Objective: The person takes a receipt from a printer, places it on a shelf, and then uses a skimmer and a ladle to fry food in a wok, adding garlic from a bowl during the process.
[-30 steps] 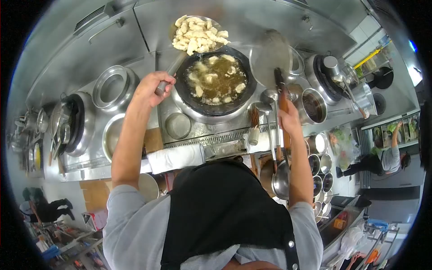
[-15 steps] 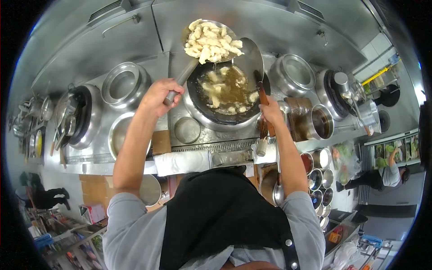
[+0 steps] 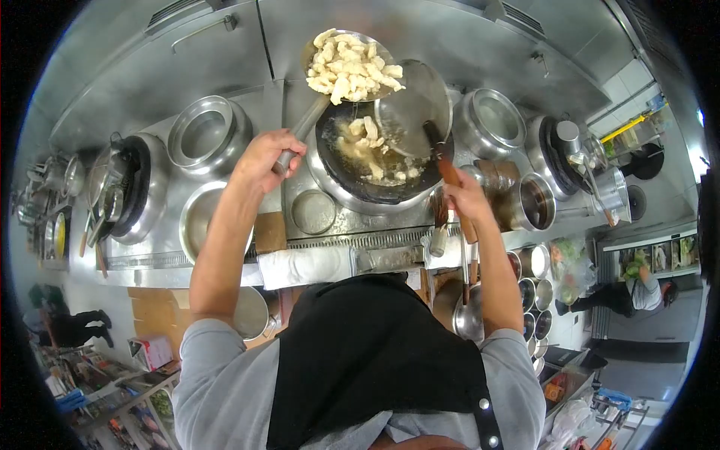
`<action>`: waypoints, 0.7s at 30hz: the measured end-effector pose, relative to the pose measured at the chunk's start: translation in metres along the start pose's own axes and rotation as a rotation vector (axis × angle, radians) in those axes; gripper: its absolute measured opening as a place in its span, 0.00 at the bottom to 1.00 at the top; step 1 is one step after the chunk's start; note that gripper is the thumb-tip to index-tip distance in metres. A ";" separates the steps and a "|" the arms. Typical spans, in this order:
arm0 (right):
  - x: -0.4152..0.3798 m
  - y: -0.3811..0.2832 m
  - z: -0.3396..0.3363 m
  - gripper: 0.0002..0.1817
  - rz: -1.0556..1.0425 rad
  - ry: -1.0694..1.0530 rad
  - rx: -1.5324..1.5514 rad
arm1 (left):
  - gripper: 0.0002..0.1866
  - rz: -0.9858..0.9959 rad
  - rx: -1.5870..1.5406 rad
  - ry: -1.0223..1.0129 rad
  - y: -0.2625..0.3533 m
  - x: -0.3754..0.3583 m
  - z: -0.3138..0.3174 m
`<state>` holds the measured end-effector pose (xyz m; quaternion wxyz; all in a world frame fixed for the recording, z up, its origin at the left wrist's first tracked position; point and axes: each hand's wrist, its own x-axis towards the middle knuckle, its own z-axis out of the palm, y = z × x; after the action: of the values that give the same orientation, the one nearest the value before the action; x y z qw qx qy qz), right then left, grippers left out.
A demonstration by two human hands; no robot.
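Observation:
My left hand (image 3: 271, 159) is closed around the grey handle of a large strainer (image 3: 309, 124), raised over the far rim of the wok. Pale, battered-looking food pieces (image 3: 351, 69) are heaped in it. My right hand (image 3: 466, 195) grips the wooden handle of a round skimmer (image 3: 414, 112), whose disc slants over the right side of the wok. Bubbling oil and a few more pale pieces (image 3: 366, 133) are inside the dark wok (image 3: 330, 165). Part of the oil is hidden behind the skimmer.
Steel pots (image 3: 201, 133) stand left of the wok, and another pot (image 3: 491, 120) stands right. A pot of dark liquid (image 3: 534, 201) sits beyond my right hand. A folded white towel (image 3: 306, 267) lies along the front edge. A person (image 3: 637, 294) is at the far right.
The skimmer's disc has moved down and right, its face turned more toward me. My right hand has shifted right. Pieces in the oil have bunched up. The left-hand strainer has hardly moved.

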<state>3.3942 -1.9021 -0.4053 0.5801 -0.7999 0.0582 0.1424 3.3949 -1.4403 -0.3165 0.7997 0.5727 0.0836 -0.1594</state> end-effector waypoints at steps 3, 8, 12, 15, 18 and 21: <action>-0.010 -0.013 -0.026 0.23 -0.002 0.099 -0.124 | 0.06 -0.011 0.001 -0.005 -0.006 0.003 -0.005; 0.001 0.011 -0.050 0.19 -0.104 0.295 -0.343 | 0.05 -0.029 -0.003 -0.010 -0.014 0.012 -0.008; -0.013 0.018 -0.040 0.17 0.023 0.168 -0.253 | 0.05 -0.042 0.007 -0.010 -0.020 0.016 -0.010; -0.030 0.026 -0.020 0.15 0.082 0.100 -0.066 | 0.05 -0.055 0.004 -0.011 -0.022 0.016 -0.013; -0.041 0.042 -0.007 0.16 0.120 0.034 0.151 | 0.05 -0.052 -0.021 -0.016 -0.024 0.016 -0.015; -0.052 0.045 0.010 0.13 0.155 0.039 0.260 | 0.05 -0.056 -0.027 -0.002 -0.024 0.015 -0.014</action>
<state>3.3313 -1.9110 -0.4337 0.6648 -0.7138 0.1489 0.1624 3.4011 -1.4369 -0.3475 0.8026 0.5592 0.1010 -0.1814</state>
